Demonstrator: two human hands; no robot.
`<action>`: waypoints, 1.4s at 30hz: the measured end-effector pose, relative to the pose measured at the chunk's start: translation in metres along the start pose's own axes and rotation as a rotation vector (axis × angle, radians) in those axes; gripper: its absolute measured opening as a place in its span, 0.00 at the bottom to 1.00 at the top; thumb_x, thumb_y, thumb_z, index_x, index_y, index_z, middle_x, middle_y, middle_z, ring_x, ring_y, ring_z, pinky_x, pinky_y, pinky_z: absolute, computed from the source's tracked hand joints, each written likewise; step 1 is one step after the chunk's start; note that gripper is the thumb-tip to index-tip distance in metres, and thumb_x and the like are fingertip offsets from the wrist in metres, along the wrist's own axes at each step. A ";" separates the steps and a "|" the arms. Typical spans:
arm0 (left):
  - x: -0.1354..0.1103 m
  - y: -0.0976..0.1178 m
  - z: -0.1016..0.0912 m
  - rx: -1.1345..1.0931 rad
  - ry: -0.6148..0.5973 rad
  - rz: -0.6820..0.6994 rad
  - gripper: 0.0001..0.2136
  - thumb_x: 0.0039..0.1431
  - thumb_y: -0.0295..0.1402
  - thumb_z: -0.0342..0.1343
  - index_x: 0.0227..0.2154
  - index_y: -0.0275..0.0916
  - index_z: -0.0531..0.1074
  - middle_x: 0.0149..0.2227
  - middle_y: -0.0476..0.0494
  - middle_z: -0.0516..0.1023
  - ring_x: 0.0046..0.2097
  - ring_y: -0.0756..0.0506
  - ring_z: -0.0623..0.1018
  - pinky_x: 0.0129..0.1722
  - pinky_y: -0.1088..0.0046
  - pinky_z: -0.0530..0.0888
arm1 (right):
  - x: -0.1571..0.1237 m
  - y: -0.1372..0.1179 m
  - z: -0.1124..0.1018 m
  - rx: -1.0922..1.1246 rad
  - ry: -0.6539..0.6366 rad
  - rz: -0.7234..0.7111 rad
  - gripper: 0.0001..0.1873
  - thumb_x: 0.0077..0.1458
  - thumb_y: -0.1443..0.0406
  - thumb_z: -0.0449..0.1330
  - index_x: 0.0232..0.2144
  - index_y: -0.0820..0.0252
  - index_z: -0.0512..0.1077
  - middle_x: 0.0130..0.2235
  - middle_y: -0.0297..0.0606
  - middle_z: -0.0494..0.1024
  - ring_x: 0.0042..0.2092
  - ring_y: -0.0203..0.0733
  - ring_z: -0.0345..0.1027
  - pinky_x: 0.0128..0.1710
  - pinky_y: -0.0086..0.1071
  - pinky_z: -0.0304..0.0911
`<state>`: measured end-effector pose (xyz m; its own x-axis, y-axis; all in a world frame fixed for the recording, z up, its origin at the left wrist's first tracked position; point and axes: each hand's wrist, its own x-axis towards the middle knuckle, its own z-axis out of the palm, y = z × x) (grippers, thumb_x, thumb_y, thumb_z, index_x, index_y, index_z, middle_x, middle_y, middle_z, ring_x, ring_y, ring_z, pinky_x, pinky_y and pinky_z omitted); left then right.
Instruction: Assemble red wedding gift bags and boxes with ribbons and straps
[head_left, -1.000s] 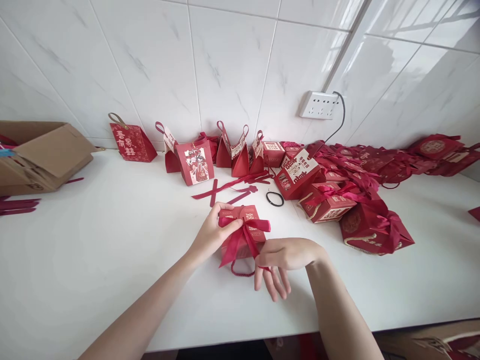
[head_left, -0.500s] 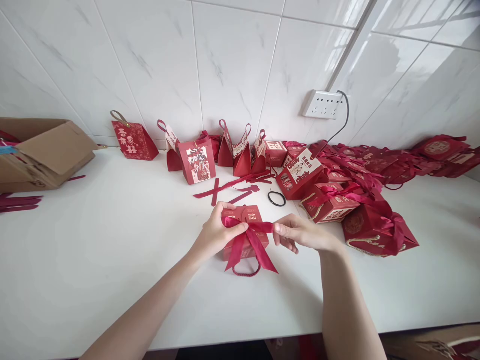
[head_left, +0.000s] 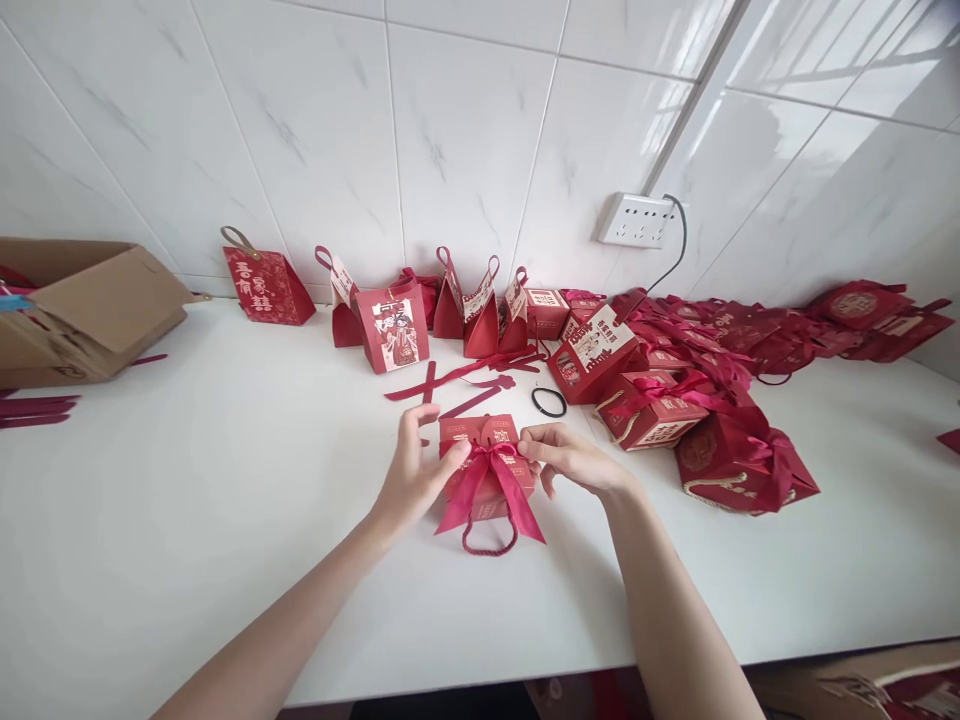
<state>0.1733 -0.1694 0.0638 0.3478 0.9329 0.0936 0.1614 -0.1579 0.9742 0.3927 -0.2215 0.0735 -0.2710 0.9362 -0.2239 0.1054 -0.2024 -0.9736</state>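
A small red gift box point(head_left: 480, 502) with gold lettering rests on the white table in front of me. Its crimson ribbon point(head_left: 495, 478) is tied in a bow on top, two tails fanning toward me. A twisted red cord handle point(head_left: 489, 551) loops out of the near side. At the box's left, my left hand point(head_left: 417, 468) is open, thumb and index finger spread, with the thumb tip at the bow's left side. My right hand point(head_left: 574, 458) pinches the bow's right end between thumb and fingers. Its lower fingers are partly hidden.
Loose ribbon strips point(head_left: 457, 383) and a black hair tie point(head_left: 549, 402) lie behind the box. Several standing red boxes point(head_left: 393, 335) line the tiled wall. Finished-looking boxes pile up at right point(head_left: 746, 460). A cardboard carton point(head_left: 112, 300) sits at left; a power socket point(head_left: 636, 222) is on the wall.
My left hand has opened and drawn back left, its thumb leaving the knot. The right hand has moved left, closer to the box, and the bow is drawn in smaller.
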 end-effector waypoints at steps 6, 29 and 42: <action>0.012 0.008 -0.022 0.108 -0.268 -0.101 0.22 0.55 0.47 0.51 0.15 0.39 0.52 0.18 0.54 0.51 0.22 0.52 0.56 0.24 0.73 0.55 | -0.001 0.000 -0.001 0.026 -0.003 0.003 0.21 0.49 0.51 0.62 0.21 0.62 0.63 0.22 0.31 0.67 0.25 0.32 0.65 0.17 0.23 0.61; 0.023 -0.015 -0.025 -0.096 -0.456 -0.068 0.17 0.53 0.46 0.53 0.20 0.39 0.60 0.22 0.52 0.62 0.25 0.51 0.63 0.27 0.75 0.64 | 0.015 0.023 -0.006 0.304 -0.129 -0.102 0.25 0.41 0.53 0.68 0.16 0.61 0.58 0.20 0.26 0.61 0.22 0.27 0.54 0.24 0.24 0.55; 0.023 -0.008 -0.028 -0.179 -0.505 -0.116 0.18 0.53 0.47 0.52 0.20 0.39 0.60 0.23 0.51 0.64 0.26 0.51 0.65 0.28 0.73 0.64 | 0.013 0.032 -0.023 0.237 -0.074 -0.176 0.26 0.37 0.47 0.68 0.23 0.62 0.64 0.24 0.30 0.67 0.27 0.32 0.61 0.33 0.30 0.59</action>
<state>0.1539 -0.1377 0.0635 0.7441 0.6628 -0.0835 0.0807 0.0348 0.9961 0.4142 -0.2095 0.0407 -0.3354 0.9410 -0.0448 -0.1731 -0.1083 -0.9789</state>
